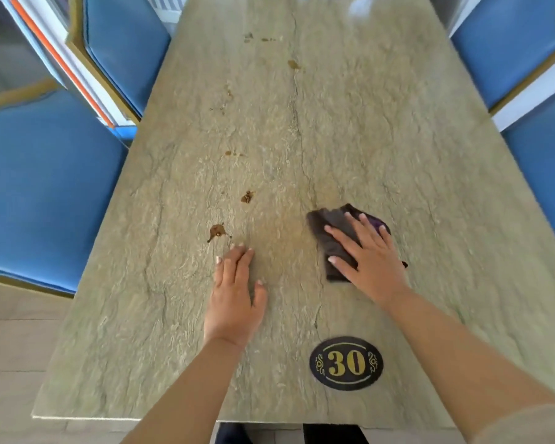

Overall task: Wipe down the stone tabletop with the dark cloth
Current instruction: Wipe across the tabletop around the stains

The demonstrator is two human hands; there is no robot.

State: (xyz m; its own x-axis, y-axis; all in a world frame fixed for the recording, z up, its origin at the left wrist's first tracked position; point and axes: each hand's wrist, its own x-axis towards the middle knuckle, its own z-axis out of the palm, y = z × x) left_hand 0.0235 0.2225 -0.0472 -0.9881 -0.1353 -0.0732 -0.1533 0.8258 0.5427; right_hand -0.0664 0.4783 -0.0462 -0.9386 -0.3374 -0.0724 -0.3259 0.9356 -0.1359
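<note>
The long grey-green stone tabletop (366, 129) stretches away from me. A crumpled dark cloth (329, 238) lies on it right of centre. My right hand (370, 254) presses flat on the cloth with fingers spread and straight. Flat on the bare stone to the left rests my left hand (236, 290), fingers together. Just beyond its fingertips sits a brown stain (218, 231), with a second one (246, 197) farther on. Several smaller brown spots (293, 64) dot the far half of the table.
A black oval plaque with a gold 30 (346, 363) is fixed near the table's front edge. Blue padded seats flank the table on the left (45, 193) and on the right (510, 49). Something pale and blurred stands at the far end (361, 4).
</note>
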